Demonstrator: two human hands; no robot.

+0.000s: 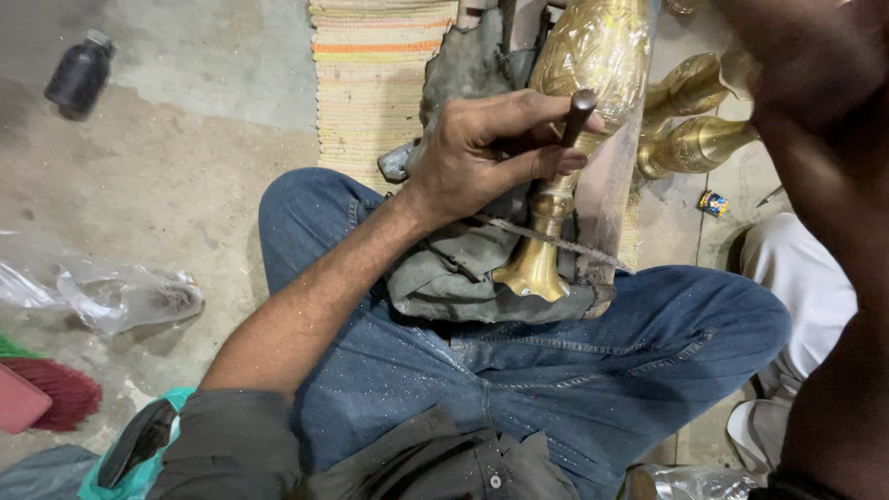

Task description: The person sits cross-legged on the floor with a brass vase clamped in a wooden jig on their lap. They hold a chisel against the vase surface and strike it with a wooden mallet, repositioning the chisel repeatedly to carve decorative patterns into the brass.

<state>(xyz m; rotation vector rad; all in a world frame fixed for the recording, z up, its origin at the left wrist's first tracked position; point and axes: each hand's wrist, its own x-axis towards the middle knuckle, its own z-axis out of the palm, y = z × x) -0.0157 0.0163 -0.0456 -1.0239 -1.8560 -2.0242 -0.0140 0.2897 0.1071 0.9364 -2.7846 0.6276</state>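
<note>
My left hand (482,148) grips a dark metal punch (576,116), its tip set against an engraved brass vase (593,56). The vase lies across my lap in blue jeans, its flared foot (534,268) toward me, resting on a grey cloth (463,268) with clear plastic wrap around it. My right arm (824,185) rises dark and blurred at the right edge, close to the camera; the hand itself is out of sight above the frame.
Two more brass vases (694,143) lie on the floor at the upper right. A striped woven mat (370,83) runs ahead of my knees. A dark bottle (81,74) stands at top left, with crumpled plastic (130,296) and a red brush (60,389) at the left.
</note>
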